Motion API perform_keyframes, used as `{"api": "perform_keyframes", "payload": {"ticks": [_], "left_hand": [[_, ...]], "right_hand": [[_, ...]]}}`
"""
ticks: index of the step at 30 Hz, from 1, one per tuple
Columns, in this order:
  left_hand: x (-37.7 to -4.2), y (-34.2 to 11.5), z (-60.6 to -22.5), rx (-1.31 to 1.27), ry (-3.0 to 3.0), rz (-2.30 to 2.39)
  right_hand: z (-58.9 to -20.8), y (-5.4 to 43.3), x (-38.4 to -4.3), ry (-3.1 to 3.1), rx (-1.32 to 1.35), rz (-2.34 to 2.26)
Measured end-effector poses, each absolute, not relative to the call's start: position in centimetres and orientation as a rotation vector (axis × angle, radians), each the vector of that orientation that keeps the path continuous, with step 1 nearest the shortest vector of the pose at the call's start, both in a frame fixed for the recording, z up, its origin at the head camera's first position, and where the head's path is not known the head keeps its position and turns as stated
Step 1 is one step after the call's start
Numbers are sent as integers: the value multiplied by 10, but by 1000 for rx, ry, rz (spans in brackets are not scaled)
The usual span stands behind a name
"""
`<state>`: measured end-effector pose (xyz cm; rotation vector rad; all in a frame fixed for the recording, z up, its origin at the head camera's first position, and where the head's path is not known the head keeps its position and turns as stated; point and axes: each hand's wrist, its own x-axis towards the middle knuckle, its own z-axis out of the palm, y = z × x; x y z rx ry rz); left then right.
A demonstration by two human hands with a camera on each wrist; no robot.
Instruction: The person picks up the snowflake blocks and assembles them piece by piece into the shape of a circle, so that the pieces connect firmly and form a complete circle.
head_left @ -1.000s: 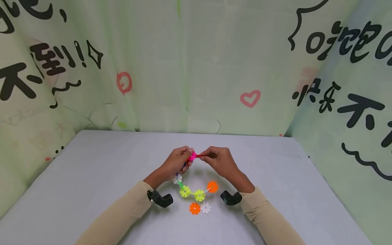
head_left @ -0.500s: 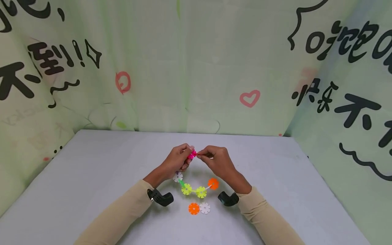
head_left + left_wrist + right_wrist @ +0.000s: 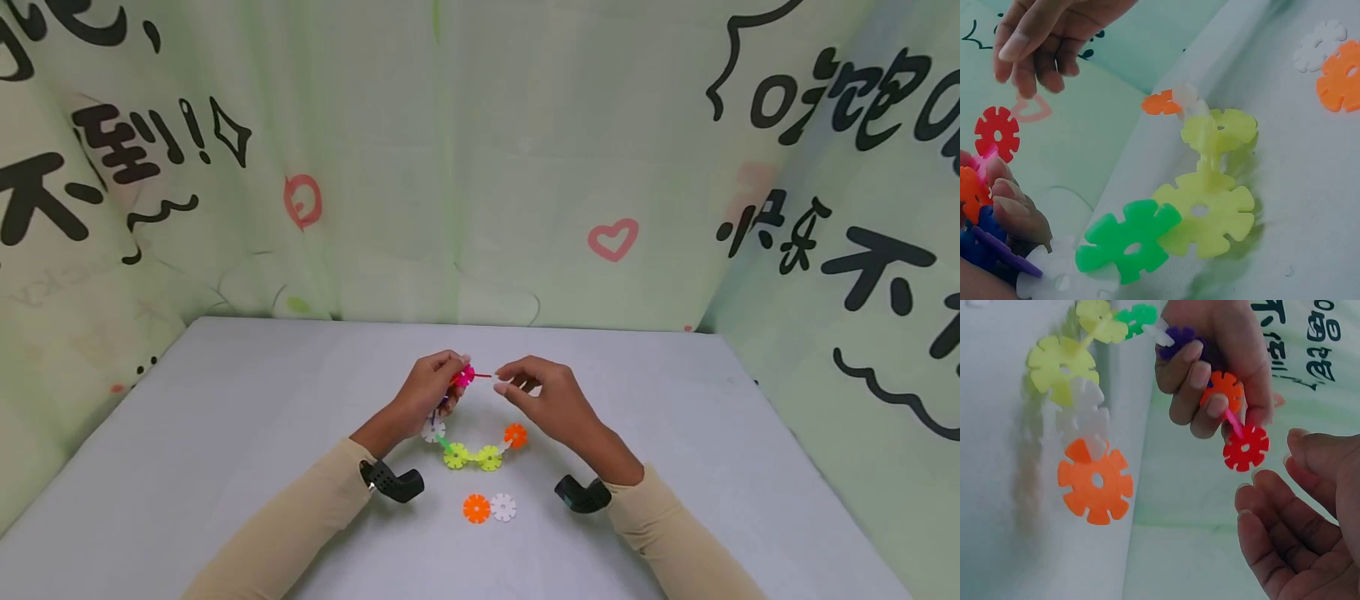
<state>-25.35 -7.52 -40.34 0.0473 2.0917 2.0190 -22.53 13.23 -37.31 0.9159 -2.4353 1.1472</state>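
Note:
My left hand (image 3: 423, 392) holds a chain of interlocked plastic snowflake discs, thumb and fingers gripping it near a pink disc (image 3: 464, 377). Slotted onto the pink piece, a red disc (image 3: 1245, 449) sticks out at the chain's end towards my right hand (image 3: 551, 396). The right hand's fingers are loosely bent, a little apart from the red disc, with nothing between them. From the left hand the chain hangs through purple, white, a green disc (image 3: 1129, 240) and yellow discs to an orange disc (image 3: 1096, 490) at its other end. Fingers partly hide the blue and orange pieces.
A loose orange disc (image 3: 476, 508) and a white disc (image 3: 503, 507) lie side by side on the white table (image 3: 262, 417), nearer the body. A pale green printed curtain (image 3: 487, 167) surrounds the table at the back and sides.
My right hand has let go of the red disc and drawn back to the right, its fingers loosening. The left hand, still gripping the chain, has shifted slightly left.

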Motion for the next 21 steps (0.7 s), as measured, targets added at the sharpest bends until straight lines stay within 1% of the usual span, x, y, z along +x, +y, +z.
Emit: {"api": "perform_keyframes", "payload": {"ticks": [7, 14, 21], "left_hand": [[-252, -79, -400, -15, 2059, 2054], [-253, -84, -401, 78, 2070, 2002], [-256, -89, -403, 102, 2043, 2002]], "right_hand": [[-378, 135, -201, -2503, 1038, 1182], [-392, 137, -184, -2700, 1148, 1287], [-403, 135, -172, -2945, 1266, 1377]]}}
